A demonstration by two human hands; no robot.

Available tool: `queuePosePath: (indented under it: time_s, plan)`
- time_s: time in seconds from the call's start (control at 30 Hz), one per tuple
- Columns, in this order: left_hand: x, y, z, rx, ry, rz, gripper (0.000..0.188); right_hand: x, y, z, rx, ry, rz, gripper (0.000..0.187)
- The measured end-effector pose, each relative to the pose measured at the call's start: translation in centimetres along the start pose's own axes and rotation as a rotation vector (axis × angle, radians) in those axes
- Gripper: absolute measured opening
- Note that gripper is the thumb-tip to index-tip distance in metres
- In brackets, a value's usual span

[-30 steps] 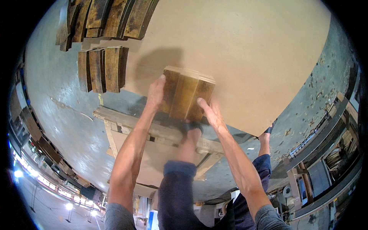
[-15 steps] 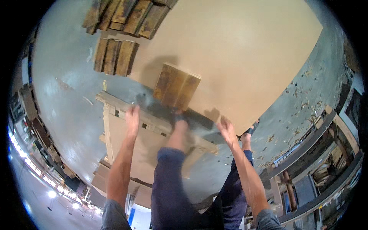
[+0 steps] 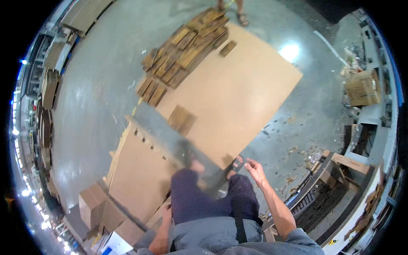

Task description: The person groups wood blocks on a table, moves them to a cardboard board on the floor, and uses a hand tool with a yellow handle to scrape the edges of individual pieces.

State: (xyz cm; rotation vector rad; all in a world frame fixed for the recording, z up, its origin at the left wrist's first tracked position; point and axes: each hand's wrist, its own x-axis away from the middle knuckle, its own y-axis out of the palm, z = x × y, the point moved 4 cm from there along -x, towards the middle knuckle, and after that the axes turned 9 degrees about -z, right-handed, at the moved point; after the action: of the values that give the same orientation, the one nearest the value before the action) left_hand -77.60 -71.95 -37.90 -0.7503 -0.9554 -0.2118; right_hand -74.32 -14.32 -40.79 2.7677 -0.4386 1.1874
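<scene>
My right hand is in the air beside my right knee, loosely bent with thumb and fingers apart, nothing visible in it. My left hand hangs low by my left thigh; its fingers are mostly hidden. Ahead of my feet lies a large tan sheet on the floor. A small group of brown wooden boards sits on its near left edge, touched by neither hand. Farther off, a large pile of stained boards runs along the sheet's left side, with a smaller group of boards at its near end.
One short board lies apart on the sheet. At left, a wood-edged panel lies close to my leg. Cardboard boxes stand lower left, a wooden rack at right. Another person's feet show at the far edge. Scraps litter the floor at right.
Both hands were held out in front; the left has dropped back beside my thigh, the right has come nearer to my knee. The view has widened, showing more of the floor ahead.
</scene>
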Motion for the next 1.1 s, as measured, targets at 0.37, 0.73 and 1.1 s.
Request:
queuePosePath:
  time_s: [0.37,0.73,1.1]
  plan:
    - [6.2,11.2,11.7,0.523,0.192,-0.336,0.012,25.7,-11.1,22.4,-0.249,0.144,0.292,0.018]
    - [17.6,26.0,7.7,0.009,0.278,-0.788,0.014,51.6,-6.0,38.6,0.093,0.097,0.638,0.047]
    - [25.2,36.0,12.1,-0.155,0.415,-0.941,0.018,71.0,-26.8,27.2,0.029,-0.280,1.250,0.047]
